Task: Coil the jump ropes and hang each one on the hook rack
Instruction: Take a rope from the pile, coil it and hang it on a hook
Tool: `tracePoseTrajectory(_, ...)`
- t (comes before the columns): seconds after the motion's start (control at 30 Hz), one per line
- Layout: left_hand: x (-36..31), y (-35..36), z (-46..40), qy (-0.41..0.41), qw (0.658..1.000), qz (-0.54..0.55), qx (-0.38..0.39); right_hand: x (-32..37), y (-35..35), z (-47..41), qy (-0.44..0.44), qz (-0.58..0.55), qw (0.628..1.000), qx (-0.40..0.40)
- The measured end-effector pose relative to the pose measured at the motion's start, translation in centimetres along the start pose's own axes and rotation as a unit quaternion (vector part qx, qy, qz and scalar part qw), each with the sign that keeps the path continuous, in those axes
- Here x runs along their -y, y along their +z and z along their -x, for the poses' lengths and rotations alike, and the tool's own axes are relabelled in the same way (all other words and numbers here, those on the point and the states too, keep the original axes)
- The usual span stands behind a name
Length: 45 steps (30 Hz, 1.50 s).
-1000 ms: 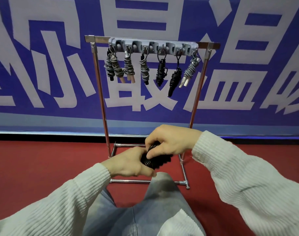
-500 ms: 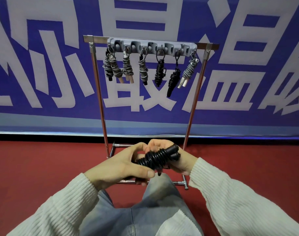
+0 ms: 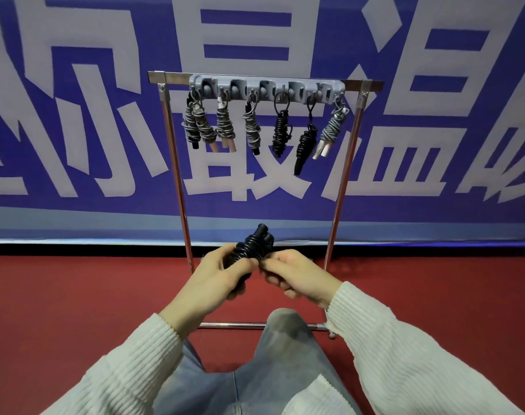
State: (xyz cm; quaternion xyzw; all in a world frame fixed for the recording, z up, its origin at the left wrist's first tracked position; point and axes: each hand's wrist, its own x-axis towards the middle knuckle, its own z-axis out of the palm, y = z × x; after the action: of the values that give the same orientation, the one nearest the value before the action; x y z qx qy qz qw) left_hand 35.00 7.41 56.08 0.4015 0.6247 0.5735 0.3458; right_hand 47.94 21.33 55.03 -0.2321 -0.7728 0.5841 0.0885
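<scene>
A second ago the right hand [image 3: 297, 277] lay cupped over the top of the coiled black jump rope [image 3: 250, 250], hiding most of it against the left hand [image 3: 222, 274]. Half a second ago the right hand had slipped to the far side, and the bundle lay nearly level across both hands with its handle ends pointing right. Now the bundle is tipped up, its handle ends pointing up and away above the fingers; the left hand grips its lower part, and the right hand has come to its right side, fingertips pinching at the coil's edge.
</scene>
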Motion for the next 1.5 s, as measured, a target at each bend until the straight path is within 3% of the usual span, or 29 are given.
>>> tracePoseTrajectory(0.07,-0.1,-0.5,-0.4,-0.018,0.994,0.096,-0.046,0.2,-0.4,0.1,-0.022,0.053,0.998,0.0)
tracePoseTrajectory(0.17,-0.4,-1.3,-0.1,-0.059,0.96,0.272,-0.033,0.0,-0.7,0.6,-0.05,0.061,0.997,-0.003)
tracePoseTrajectory(0.27,0.2,-1.5,-0.1,-0.06,0.967,0.247,-0.026,-0.2,-1.0,0.5,-0.045,0.081,0.996,-0.014)
tracePoseTrajectory(0.4,1.2,-1.7,-1.0,-0.039,0.972,0.22,-0.074,0.1,-0.7,0.6,-0.058,0.233,0.969,-0.06)
tracePoseTrajectory(0.5,1.9,-1.5,-1.3,-0.027,0.988,0.1,-0.113,0.9,0.4,1.7,-0.122,0.348,0.921,-0.121)
tracePoseTrajectory(0.57,2.0,-0.8,-0.9,0.027,0.994,-0.036,-0.096,1.9,0.3,2.3,-0.158,0.319,0.925,-0.135)
tracePoseTrajectory(0.67,2.6,0.4,0.0,0.108,0.96,-0.253,-0.044,3.5,-0.7,2.5,-0.164,0.309,0.933,-0.085)
tracePoseTrajectory(0.73,2.2,0.4,0.0,0.089,0.94,-0.329,0.007,3.8,-1.2,2.4,-0.175,0.36,0.915,-0.042)
tracePoseTrajectory(0.87,0.6,0.2,0.1,0.031,0.877,-0.444,0.181,3.1,-0.9,2.6,-0.273,0.514,0.812,0.042)
tracePoseTrajectory(0.9,0.2,0.4,0.5,0.039,0.866,-0.446,0.224,3.3,-0.8,2.6,-0.284,0.519,0.803,0.071)
tracePoseTrajectory(0.93,0.3,0.5,1.0,0.048,0.864,-0.428,0.26,3.8,-0.8,2.8,-0.281,0.5,0.813,0.105)
tracePoseTrajectory(0.97,0.4,0.6,1.6,0.055,0.872,-0.393,0.285,4.2,-1.1,2.9,-0.257,0.44,0.849,0.141)
tracePoseTrajectory(1.03,0.2,0.6,2.9,0.054,0.919,-0.261,0.292,4.9,-1.7,3.2,-0.192,0.217,0.939,0.186)
tracePoseTrajectory(1.1,0.1,0.4,3.6,0.069,0.953,-0.138,0.263,4.5,-1.6,3.4,-0.144,-0.013,0.976,0.16)
tracePoseTrajectory(1.2,0.4,0.6,3.9,0.108,0.965,-0.093,0.22,2.7,0.2,3.7,-0.058,-0.269,0.955,0.112)
tracePoseTrajectory(1.27,0.3,1.0,4.0,0.105,0.973,-0.039,0.202,1.9,1.5,3.8,-0.016,-0.366,0.928,0.062)
tracePoseTrajectory(1.43,1.1,2.0,3.1,0.031,0.984,0.099,0.143,1.3,3.9,2.6,0.006,-0.485,0.864,-0.132)
tracePoseTrajectory(1.5,0.9,2.1,3.0,0.009,0.988,0.093,0.123,1.3,4.8,1.9,0.023,-0.508,0.84,-0.191)
